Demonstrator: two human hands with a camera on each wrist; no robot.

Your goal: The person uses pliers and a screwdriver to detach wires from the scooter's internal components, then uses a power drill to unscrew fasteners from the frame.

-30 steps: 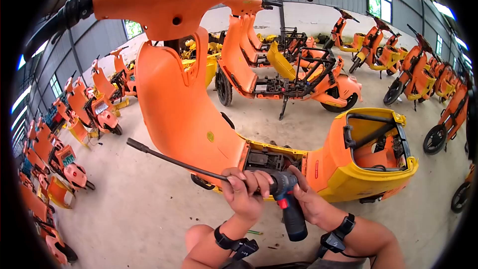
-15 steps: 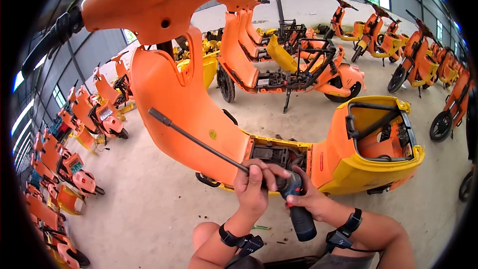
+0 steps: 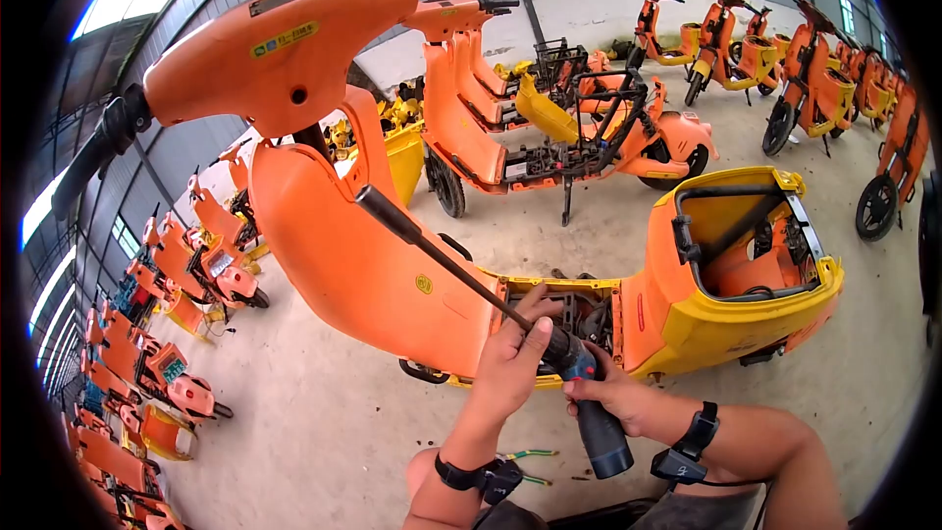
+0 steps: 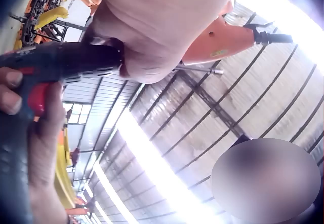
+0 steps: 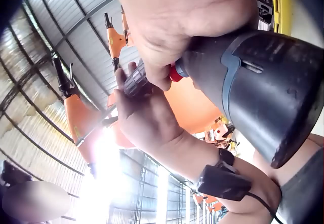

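A dark cordless drill (image 3: 602,437) with a long thin shaft (image 3: 444,257) stands in front of an orange and yellow scooter body (image 3: 334,236). My right hand (image 3: 613,395) grips the drill's handle, and its red trigger (image 4: 38,100) shows beside the fingers in the left wrist view. My left hand (image 3: 505,363) holds the drill's front end at the ribbed chuck (image 5: 135,80), where the shaft begins. The shaft slants up and left, its thicker socket end (image 3: 386,214) overlapping the scooter's front panel. Behind the left fingers, the scooter's footwell (image 3: 591,322) lies uncovered with dark parts inside.
Behind stands a partly stripped scooter (image 3: 559,162) with a bare black frame. More orange scooters (image 3: 182,358) line the left side, others (image 3: 810,88) the right. Thin green and yellow wires (image 3: 532,453) lie on the concrete floor near the left forearm.
The shaft's socket end has swung up and right, so the shaft slants more steeply. Left fingers have shifted from curling over the shaft to around the chuck. The head view has turned slightly.
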